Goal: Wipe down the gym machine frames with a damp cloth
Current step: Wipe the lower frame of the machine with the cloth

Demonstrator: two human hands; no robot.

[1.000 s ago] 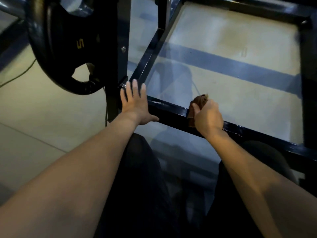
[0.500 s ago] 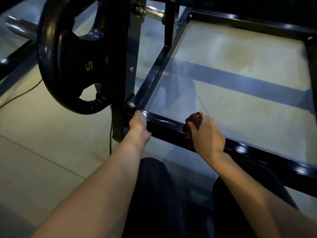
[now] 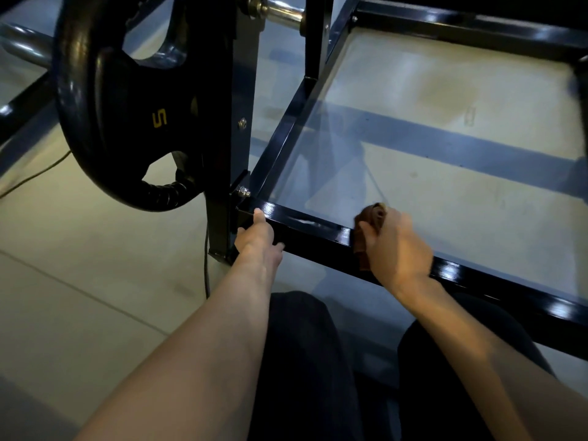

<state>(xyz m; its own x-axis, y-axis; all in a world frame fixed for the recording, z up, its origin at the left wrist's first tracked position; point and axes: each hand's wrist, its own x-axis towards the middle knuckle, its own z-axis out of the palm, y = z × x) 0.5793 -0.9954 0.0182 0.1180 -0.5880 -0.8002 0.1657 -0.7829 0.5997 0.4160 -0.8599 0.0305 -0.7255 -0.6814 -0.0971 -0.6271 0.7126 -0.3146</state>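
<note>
Gripping the near horizontal bar (image 3: 311,240) of a glossy black machine frame, the left hand (image 3: 259,237) sits at the bar's left end, just beside the corner joint, with its fingers curled over the far top edge and the thumb lying along the top face toward a hex bolt (image 3: 243,191) on the corner bracket. Right hand (image 3: 397,249): placed further right on the same bar, fingers wrapped round a bunched brown cloth (image 3: 370,224) and pressing it against the bar's top and near side; part of the cloth pokes up above the knuckles and a strip hangs down the bar's front face. Frame: a side rail (image 3: 286,135) runs away from the corner toward the far end, where a rear crossbar (image 3: 461,27) closes the rectangle; wet-looking highlights show on the near bar to the right of the cloth hand. Upright post (image 3: 229,122): stands at the corner, foot on the floor. Weight plate (image 3: 127,109): black, marked with a yellow "5", with grip cut-outs, hanging just left of the post on a chrome bar (image 3: 283,12). Floor (image 3: 79,249): pale, smooth, crossed by a dark blue band (image 3: 461,148) seen inside the frame. Thin cable (image 3: 35,176): trails on the floor at left. Both forearms are bare; the person's knees, in dark clothing, fill the lower centre.
</note>
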